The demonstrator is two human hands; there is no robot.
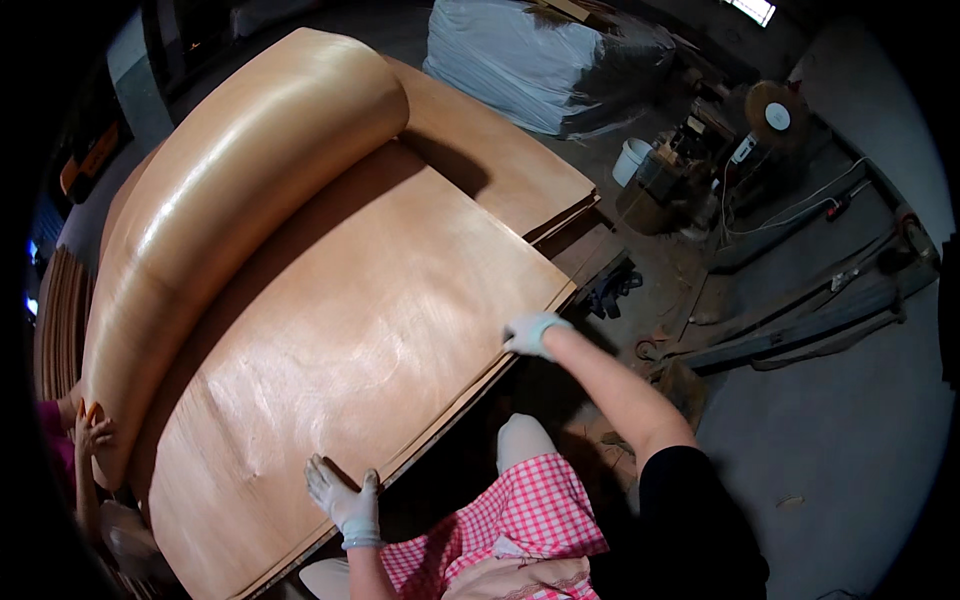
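A large stack of thin wood veneer sheets [330, 330] lies in front of me. At its far left side, one big sheet is bent over into a wide glossy curl [240, 150]. My left hand [343, 502], in a pale work glove, rests on the top sheet by the near edge, fingers spread and the palm down. My right hand [535, 334], gloved too, is at the near edge farther right. Its fingers are curled over the sheet's edge and slightly blurred; the fingertips are partly hidden.
At the far left a co-worker's hand [95, 432] touches the curled sheet's end. Another veneer stack [500, 150] lies behind. Beyond are a wrapped white pile [510, 60], a white bucket [630, 160] and a machine [690, 150] with cables. A pallet jack [800, 325] stands right.
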